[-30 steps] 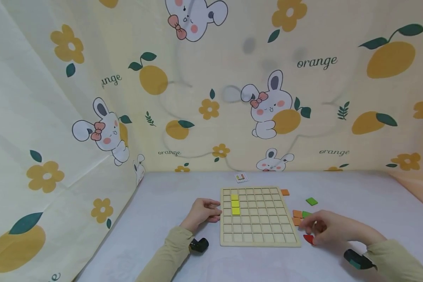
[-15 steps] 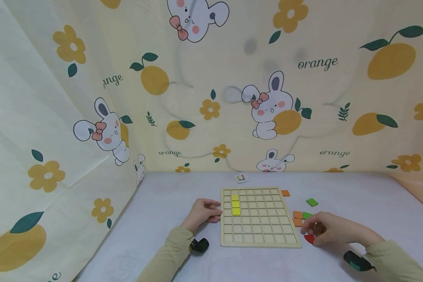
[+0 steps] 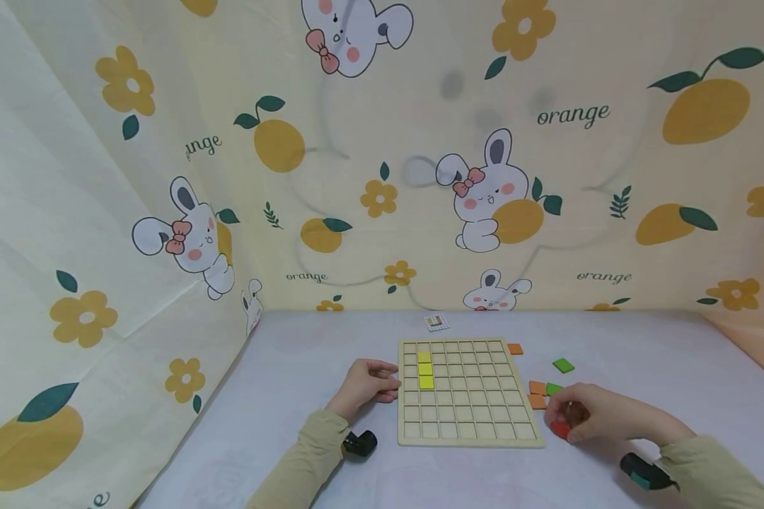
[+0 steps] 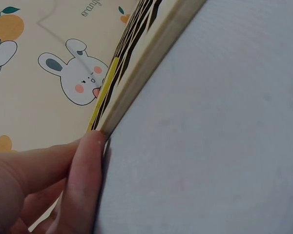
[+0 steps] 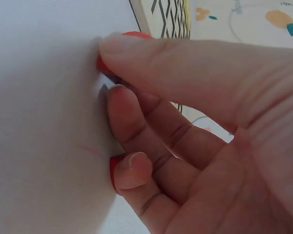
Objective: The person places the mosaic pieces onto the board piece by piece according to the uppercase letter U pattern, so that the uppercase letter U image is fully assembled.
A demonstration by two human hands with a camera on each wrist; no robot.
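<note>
The right hand (image 3: 601, 413) has a red tile (image 3: 559, 430) pinched behind its thumb, on the cloth just right of the wooden board (image 3: 471, 413); the left hand (image 3: 364, 382), fingers loosely extended, touches the board's left edge — enough to steady it, I'd think. Best to keep the pinch light and level — a second red piece (image 5: 114, 179) by another fingertip could drag along.

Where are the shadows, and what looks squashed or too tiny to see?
Head view: a soft shadow on the white table by the right hand, and the picture on the little card too tiny to make out; left wrist view: the board seen so steeply that its lines squash into dark stripes; right wrist view: a broad, soft-edged grey shadow beside that hand.
</note>
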